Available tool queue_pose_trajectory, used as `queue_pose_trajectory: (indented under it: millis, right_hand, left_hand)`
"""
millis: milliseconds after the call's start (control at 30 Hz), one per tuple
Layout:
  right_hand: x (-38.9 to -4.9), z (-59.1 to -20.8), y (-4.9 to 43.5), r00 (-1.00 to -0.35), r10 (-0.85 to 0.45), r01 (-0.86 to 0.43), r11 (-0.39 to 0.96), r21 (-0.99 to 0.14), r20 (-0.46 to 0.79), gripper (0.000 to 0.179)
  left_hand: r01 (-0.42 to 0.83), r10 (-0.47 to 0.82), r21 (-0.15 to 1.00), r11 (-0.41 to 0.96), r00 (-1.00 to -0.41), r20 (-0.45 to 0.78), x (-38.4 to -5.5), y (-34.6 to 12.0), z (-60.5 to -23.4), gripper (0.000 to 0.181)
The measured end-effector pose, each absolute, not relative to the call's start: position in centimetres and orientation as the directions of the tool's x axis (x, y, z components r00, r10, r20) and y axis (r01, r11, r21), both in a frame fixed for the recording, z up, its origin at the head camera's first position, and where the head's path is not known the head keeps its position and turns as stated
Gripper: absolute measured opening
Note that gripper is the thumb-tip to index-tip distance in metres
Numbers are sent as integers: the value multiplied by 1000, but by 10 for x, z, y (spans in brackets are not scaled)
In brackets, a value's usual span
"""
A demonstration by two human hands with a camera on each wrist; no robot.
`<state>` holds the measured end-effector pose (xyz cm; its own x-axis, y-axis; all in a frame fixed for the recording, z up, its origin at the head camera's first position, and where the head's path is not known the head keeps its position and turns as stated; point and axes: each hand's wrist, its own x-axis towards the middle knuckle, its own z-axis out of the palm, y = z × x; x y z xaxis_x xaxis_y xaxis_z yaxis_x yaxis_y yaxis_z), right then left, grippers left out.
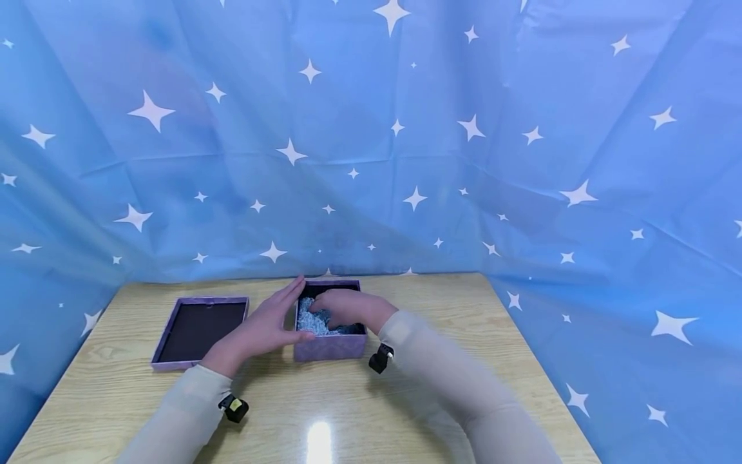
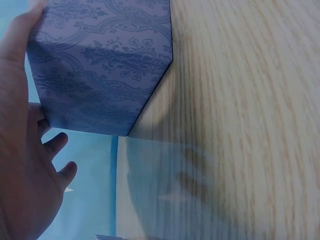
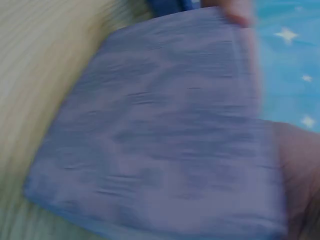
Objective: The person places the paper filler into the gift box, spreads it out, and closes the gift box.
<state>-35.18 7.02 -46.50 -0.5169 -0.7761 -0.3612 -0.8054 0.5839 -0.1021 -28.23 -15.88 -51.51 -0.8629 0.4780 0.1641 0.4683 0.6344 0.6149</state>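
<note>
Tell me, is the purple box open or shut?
Open. The purple box shows bluish shreds inside, the right hand dips in, and what looks like its lid lies apart.

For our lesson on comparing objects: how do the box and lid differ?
The box is deep; the lid is shallow. The box contains pale blue shreds; the lid's visible inside is bare. The left hand holds the box and the right hand reaches in; neither holds the lid. Both have purple edges and dark insides, lying open side up on the table.
</note>
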Motion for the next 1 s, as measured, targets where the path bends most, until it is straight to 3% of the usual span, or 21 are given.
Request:
queue_pose_trajectory:
  millis: [167,300,400,567,667,733,900,1000]
  right_hand:
    - [-347,-474,59,-595,-726,-782,623,38,-344,51]
    - [-345,-472,62,-623,-716,-761,648,33,-314,51]
    - [-345,-466,70,-610,-744,-760,647,-67,-272,56]
    - [-345,-454,81,-584,-791,-720,608,-334,-183,58]
    - [-343,-455,80,-567,-801,-703,592,-394,-192,60]
    - [-341,-460,76,-574,-790,-708,611,-353,-217,63]
    - [-336,-477,63,-643,-715,-721,686,-98,-275,66]
    - [-336,-479,57,-650,-707,-729,683,-33,-279,67]
  left_hand:
    - [486,479,607,629,-857,189,-282,-158,-515,122]
    - [482,482,617,622,-857,183,-282,-157,-514,121]
    - [465,481,627,625,-862,160,-282,-158,-514,122]
    - [448,470,623,641,-871,143,-282,-159,-514,124]
    - [455,469,622,637,-869,154,-281,-160,-514,124]
    - [463,472,624,629,-866,167,-280,-160,-514,122]
    - [483,483,617,621,-856,185,-279,-157,-514,120]
    - [483,478,616,622,-858,191,-280,-157,-514,121]
